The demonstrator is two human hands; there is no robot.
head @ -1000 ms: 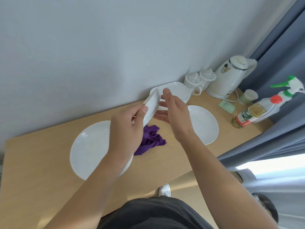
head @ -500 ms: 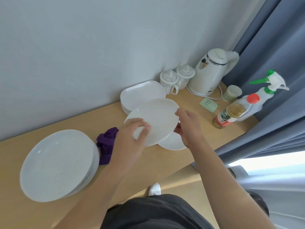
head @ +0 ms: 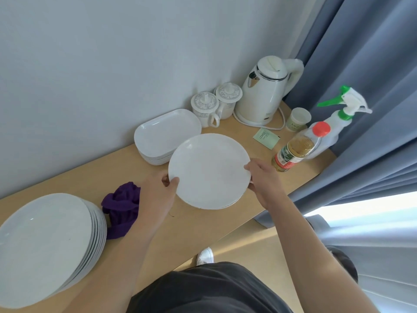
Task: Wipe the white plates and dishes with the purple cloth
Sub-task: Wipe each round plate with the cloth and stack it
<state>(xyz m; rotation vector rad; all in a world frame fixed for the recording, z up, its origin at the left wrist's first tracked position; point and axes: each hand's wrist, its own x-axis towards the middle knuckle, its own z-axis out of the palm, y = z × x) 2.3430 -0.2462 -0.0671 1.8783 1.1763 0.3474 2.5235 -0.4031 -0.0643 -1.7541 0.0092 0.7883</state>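
Both the left hand (head: 155, 195) and right hand (head: 264, 181) pinch opposite rims of a plain round white plate (head: 207, 170) (more rims show beneath) near the table (head: 198, 224) front edge; the purple cloth (head: 121, 206) lies crumpled just left.

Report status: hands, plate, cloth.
Left hand and right hand grip the round plate by opposite rims. Purple cloth bunched on the table, no hand on it. Nothing blocks the reach to it.

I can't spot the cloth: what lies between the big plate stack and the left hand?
The purple cloth, bunched on the table; the head view shows it.
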